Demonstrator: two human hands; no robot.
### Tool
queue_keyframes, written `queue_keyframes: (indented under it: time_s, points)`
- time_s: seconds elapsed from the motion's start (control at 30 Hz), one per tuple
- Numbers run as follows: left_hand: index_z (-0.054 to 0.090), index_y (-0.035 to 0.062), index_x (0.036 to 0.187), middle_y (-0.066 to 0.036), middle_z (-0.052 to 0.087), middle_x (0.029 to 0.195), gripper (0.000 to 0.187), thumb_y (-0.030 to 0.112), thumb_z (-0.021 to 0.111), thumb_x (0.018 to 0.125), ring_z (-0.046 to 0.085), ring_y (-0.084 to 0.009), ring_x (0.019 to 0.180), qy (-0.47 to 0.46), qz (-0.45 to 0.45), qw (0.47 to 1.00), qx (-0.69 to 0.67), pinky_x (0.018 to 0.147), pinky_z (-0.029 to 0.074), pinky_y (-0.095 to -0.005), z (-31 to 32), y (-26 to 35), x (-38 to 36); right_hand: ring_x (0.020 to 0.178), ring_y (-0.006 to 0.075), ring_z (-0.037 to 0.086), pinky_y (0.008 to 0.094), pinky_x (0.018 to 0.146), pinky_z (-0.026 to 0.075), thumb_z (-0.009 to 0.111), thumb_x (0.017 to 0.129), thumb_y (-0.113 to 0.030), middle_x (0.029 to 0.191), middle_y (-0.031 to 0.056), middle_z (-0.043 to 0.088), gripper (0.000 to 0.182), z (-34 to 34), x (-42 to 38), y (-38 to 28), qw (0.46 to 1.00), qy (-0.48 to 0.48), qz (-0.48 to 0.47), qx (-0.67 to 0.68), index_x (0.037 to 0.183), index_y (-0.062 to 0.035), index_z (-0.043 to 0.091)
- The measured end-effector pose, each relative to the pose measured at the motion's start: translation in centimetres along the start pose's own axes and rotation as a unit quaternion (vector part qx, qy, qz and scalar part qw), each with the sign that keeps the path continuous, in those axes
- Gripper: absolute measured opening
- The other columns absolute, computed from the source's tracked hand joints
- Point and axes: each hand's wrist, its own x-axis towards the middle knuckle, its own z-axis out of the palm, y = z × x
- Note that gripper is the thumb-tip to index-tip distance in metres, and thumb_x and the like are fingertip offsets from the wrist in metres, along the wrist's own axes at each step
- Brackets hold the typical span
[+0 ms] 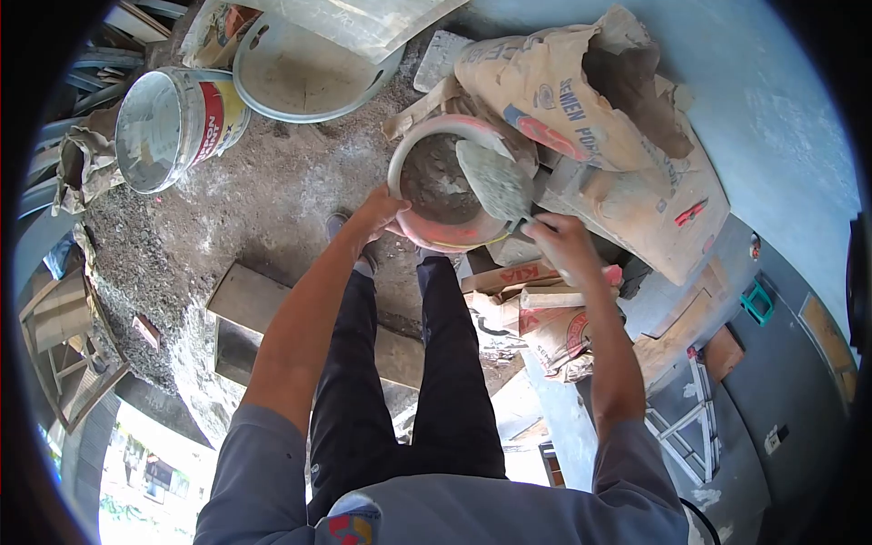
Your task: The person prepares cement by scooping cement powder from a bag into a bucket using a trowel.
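Observation:
My right hand [565, 245] is wrapped round the handle of a trowel [495, 180]. The trowel's blade is coated in grey mortar and overlaps the right side of a round, reddish bucket [420, 227]. Inside the bucket lies wet grey mortar [440, 173] with a paler patch in its middle. My left hand [381, 214] grips the bucket's rim at its lower left, thumb over the edge.
An open paper cement bag [563, 100] leans by the wall behind the bucket. A paint pail [173, 127] and a wide basin [318, 77] stand at the upper left. Folded cement bags [554, 318] lie at right; a wooden box [263, 309] lies by my legs.

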Motion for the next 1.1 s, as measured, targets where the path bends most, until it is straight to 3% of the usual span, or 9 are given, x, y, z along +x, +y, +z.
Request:
queue_keyframes:
  time_s: [0.07,0.17,0.27,0.53,0.67,0.77,0.9,0.97,1.1]
  points:
    - [0.040,-0.0035,0.136,-0.023,0.058,0.125,0.050,0.006,0.060,0.091,0.064,-0.0408,0.110,-0.001,0.003,1.000,0.000,0.084,0.060,-0.0606,-0.1,0.0,0.1,0.057,0.0254,0.067,0.0400,0.054,0.052,0.065,0.087,-0.019,0.063,0.0128,0.063,0.021,4.9,4.1,3.9,0.927,0.140,-0.195,-0.288,0.085,0.0017,0.067]
    - [0.039,-0.0035,0.135,-0.023,0.058,0.123,0.050,0.006,0.062,0.091,0.065,-0.0410,0.109,-0.004,0.005,1.000,-0.001,0.083,0.060,-0.0611,0.0,0.1,-0.2,0.072,0.0346,0.071,0.0457,0.064,0.058,0.063,0.085,-0.018,0.076,0.0205,0.068,0.017,9.9,4.3,2.4,0.882,0.196,-0.140,-0.404,0.087,-0.0012,0.066]
    - [0.038,-0.0035,0.135,-0.023,0.057,0.122,0.050,0.007,0.062,0.091,0.065,-0.0411,0.108,-0.002,0.003,1.000,0.014,0.082,0.060,-0.0610,0.0,0.2,-0.1,0.077,0.0333,0.071,0.0438,0.064,0.059,0.065,0.085,-0.019,0.084,0.0199,0.067,0.017,11.6,3.6,2.1,0.837,0.195,-0.180,-0.478,0.092,-0.0030,0.065]
    - [0.036,-0.0002,0.141,-0.027,0.058,0.122,0.056,0.002,0.061,0.092,0.068,-0.0433,0.098,0.025,0.008,1.000,-0.006,0.069,0.064,-0.0567,-0.1,-0.3,0.3,0.073,0.0305,0.066,0.0454,0.060,0.053,0.068,0.086,-0.020,0.082,0.0123,0.062,0.024,2.6,-8.1,-4.4,0.804,0.275,-0.243,-0.468,0.104,-0.0045,0.064]
    - [0.033,-0.0007,0.143,-0.027,0.057,0.123,0.059,0.000,0.061,0.091,0.068,-0.0438,0.100,0.026,0.008,0.999,-0.017,0.068,0.064,-0.0563,0.2,0.1,-0.2,0.077,0.0302,0.069,0.0394,0.063,0.054,0.072,0.086,-0.011,0.087,0.0154,0.067,0.030,-5.1,-16.1,-9.5,0.833,0.346,-0.238,-0.359,0.113,-0.0003,0.068]
    - [0.032,-0.0011,0.143,-0.027,0.056,0.124,0.060,0.001,0.061,0.090,0.068,-0.0431,0.101,0.021,0.009,0.999,-0.026,0.069,0.064,-0.0557,-0.4,-1.3,1.0,0.079,0.0302,0.070,0.0374,0.066,0.054,0.072,0.086,-0.009,0.090,0.0172,0.069,0.029,-11.4,-18.4,-13.0,0.794,0.427,-0.211,-0.378,0.113,0.0010,0.070]
    - [0.032,-0.0011,0.144,-0.027,0.056,0.124,0.061,0.003,0.060,0.090,0.068,-0.0417,0.101,0.012,0.012,1.000,-0.010,0.071,0.064,-0.0533,-0.1,-0.5,0.4,0.085,0.0366,0.070,0.0461,0.077,0.054,0.065,0.089,-0.026,0.095,0.0193,0.071,0.034,-18.3,-12.8,-16.0,0.759,0.380,-0.114,-0.516,0.109,0.0012,0.069]
    - [0.032,-0.0013,0.143,-0.027,0.056,0.124,0.061,0.003,0.060,0.090,0.068,-0.0416,0.101,0.016,0.009,1.000,-0.012,0.071,0.064,-0.0528,-0.3,-0.6,0.6,0.088,0.0394,0.069,0.0487,0.079,0.054,0.062,0.088,-0.027,0.096,0.0202,0.071,0.032,-20.3,-6.0,-14.8,0.794,0.297,-0.108,-0.519,0.104,0.0000,0.070]
    - [0.031,-0.0018,0.144,-0.025,0.056,0.126,0.061,0.003,0.059,0.089,0.067,-0.0414,0.104,0.022,0.000,1.000,-0.014,0.074,0.064,-0.0529,0.7,0.5,-0.5,0.081,0.0376,0.070,0.0466,0.072,0.055,0.065,0.083,-0.023,0.084,0.0197,0.071,0.024,-18.9,9.8,-11.3,0.721,0.214,-0.164,-0.638,0.094,-0.0029,0.071]
